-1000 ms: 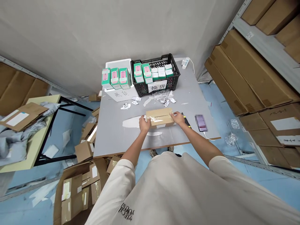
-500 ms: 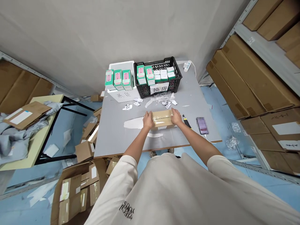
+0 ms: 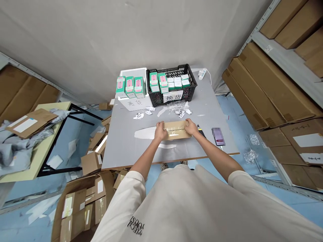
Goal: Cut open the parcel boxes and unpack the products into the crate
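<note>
Between my hands is a brown cardboard box with shiny clear tape across its top, at the front of the grey table. My left hand grips its left end, fingers curled over the edge. At the opposite end my right hand is closed on the upper right corner. Just right of that hand lies a black and yellow utility knife, partly hidden by the forearm. A phone rests farther right.
Behind are a black plastic crate and a white bin, both with green and pink boxes. Crumpled paper and clear plastic wrap lie before them. A large open carton of boxes stands lower left; shelving rises right.
My left hand has shifted from the box's near left corner to a fuller grip on its left end. The box has tipped slightly, hiding the white label on its near side.
</note>
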Available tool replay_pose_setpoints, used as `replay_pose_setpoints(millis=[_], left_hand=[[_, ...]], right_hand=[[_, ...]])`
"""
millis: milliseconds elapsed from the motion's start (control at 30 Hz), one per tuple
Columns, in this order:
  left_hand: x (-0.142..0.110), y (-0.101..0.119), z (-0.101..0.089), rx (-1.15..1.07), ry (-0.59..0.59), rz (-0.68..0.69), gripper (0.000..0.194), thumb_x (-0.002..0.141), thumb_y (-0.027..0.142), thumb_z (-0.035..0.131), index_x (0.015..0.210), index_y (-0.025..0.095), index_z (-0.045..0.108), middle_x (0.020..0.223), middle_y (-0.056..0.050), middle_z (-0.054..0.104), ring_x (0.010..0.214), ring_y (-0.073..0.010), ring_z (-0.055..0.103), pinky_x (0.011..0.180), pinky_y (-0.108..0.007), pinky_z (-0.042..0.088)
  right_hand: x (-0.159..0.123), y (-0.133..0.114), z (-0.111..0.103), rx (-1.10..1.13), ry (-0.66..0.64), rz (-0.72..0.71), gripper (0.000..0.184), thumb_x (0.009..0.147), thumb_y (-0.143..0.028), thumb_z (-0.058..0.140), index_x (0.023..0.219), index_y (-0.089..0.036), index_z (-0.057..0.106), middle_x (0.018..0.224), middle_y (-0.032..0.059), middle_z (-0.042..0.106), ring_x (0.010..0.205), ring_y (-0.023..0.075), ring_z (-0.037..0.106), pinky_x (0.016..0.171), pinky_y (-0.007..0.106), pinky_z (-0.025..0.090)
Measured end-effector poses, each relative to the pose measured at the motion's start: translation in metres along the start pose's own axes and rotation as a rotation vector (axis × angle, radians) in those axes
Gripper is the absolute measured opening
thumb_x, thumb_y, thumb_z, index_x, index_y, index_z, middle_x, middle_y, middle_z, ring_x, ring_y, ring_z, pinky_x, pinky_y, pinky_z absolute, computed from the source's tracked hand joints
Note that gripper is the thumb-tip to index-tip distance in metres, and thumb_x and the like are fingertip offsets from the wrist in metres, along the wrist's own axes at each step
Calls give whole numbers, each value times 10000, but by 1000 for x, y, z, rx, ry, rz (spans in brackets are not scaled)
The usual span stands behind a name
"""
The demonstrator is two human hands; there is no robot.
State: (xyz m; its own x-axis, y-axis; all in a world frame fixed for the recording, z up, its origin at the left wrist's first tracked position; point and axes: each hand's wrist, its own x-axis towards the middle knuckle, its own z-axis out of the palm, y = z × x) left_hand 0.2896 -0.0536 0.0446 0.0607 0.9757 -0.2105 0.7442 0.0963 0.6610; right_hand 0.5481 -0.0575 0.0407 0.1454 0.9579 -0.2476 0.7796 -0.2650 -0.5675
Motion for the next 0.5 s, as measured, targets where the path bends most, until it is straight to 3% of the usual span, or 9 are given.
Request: replay_pose_setpoints(millis=[233, 400, 500], left_hand=[[-5, 16, -12, -31, 173, 24, 616, 881, 173, 569, 1479, 248, 442, 1465, -126, 424, 1229, -274, 612, 1032, -387, 524], [-18, -2, 5, 43, 113, -62, 555, 922, 239, 569, 1461, 248, 437, 1389, -131, 487, 1197, -289, 626, 1009, -412, 522], [-29, -16, 18, 122, 54, -100, 445, 973, 343, 544, 1404, 257, 477, 1351, -129, 507, 1146, -303, 639, 996, -436, 510]], right_hand=[[-4, -11, -8, 107, 141, -39, 405, 912, -425, 587, 1273, -243, 558, 1314, 116, 619, 1077, 275, 624, 951, 393, 502], [-17, 3, 12, 89, 111, -7, 221, 926, -405, 575, 1058, -232, 613, 1188, 103, 605, 1022, 249, 620, 919, 359, 502], [-26, 14, 25, 53, 68, 37, 228, 929, -451, 595, 995, -232, 607, 1151, 88, 589, 973, 229, 623, 884, 336, 501]])
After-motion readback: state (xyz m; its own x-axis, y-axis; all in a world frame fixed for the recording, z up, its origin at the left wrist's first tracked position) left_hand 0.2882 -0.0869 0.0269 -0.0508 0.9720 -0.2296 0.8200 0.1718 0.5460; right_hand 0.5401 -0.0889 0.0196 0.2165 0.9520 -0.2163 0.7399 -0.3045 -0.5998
